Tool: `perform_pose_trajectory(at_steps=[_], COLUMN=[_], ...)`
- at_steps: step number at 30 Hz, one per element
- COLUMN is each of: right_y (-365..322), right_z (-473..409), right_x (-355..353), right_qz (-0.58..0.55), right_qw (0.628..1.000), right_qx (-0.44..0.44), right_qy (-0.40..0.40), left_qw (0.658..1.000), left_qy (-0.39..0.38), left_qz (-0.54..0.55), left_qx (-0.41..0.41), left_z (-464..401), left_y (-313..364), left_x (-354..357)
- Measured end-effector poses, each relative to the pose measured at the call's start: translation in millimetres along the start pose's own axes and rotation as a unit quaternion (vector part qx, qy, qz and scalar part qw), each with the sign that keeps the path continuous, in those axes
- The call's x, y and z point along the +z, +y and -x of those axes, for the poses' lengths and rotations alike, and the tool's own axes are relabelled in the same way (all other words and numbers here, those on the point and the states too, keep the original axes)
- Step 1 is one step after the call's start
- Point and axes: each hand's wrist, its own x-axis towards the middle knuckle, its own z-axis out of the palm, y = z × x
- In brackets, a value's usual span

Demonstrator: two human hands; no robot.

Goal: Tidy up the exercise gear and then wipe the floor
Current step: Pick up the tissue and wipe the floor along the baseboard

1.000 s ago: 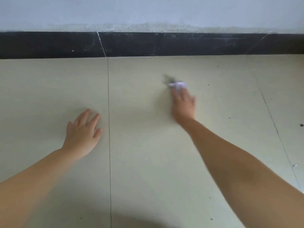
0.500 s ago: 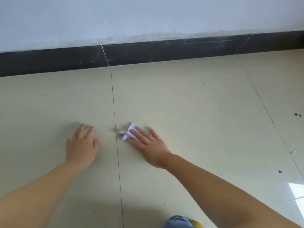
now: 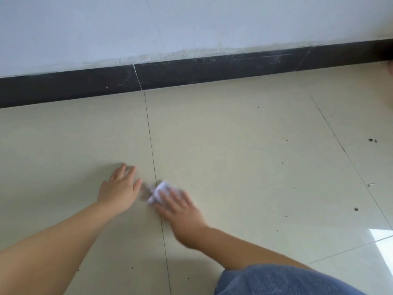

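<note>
A small crumpled white tissue [image 3: 160,191] lies on the pale tiled floor [image 3: 244,150], right on a tile joint. My right hand [image 3: 180,211] presses flat on the tissue with fingers stretched over it; hand and tissue are motion-blurred. Just to the left, my left hand [image 3: 120,190] rests palm-down on the floor with fingers spread and nothing in it. The two hands are nearly touching. No exercise gear is in view.
A black skirting board [image 3: 191,73] runs along the foot of the white wall [image 3: 191,24] at the back. Dark specks of dirt [image 3: 372,140] dot the tiles on the right. My knee in blue denim [image 3: 276,282] fills the bottom right corner.
My right hand has swept the tissue from far out near the wall back toward me and to the left, ending beside my left hand. The left hand has stayed planted.
</note>
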Motion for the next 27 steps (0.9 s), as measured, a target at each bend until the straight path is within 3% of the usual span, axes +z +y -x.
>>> perform_pose_trajectory(at_steps=[2,4,7,10,14,18,27], right_y=[-8.7,20.4,87.1,143.1,165.6,148.0,20.2], right_z=[12.7,28.4,60.2,91.2,88.6,66.0,16.7], right_x=[-4.7,-4.3,-11.5,-34.4,-77.0,-145.2,-347.4], right_qz=[-0.008,0.025,0.014,-0.047,-0.117,-0.145,-0.100], right_qw=[0.993,0.995,0.994,0.945,0.898,0.897,0.948], right_qx=[-0.095,-0.100,0.089,0.308,0.418,0.416,0.280], right_qy=[-0.076,-0.011,0.060,0.099,0.066,-0.033,-0.116], left_qw=[1.000,0.999,0.997,0.996,0.997,0.993,0.994], left_qy=[0.000,0.011,0.049,0.067,0.034,-0.084,-0.075], left_qz=[-0.012,-0.026,-0.032,-0.010,-0.015,-0.042,-0.010], left_qx=[0.006,0.016,0.044,0.057,0.073,0.069,0.084], left_z=[-0.3,-0.3,-0.6,-0.5,4.7,19.9,127.6], left_y=[-2.4,-3.5,-5.0,-6.9,-9.2,-11.0,-9.4], left_x=[-0.2,-0.3,2.1,5.8,-0.4,-52.3,-232.8])
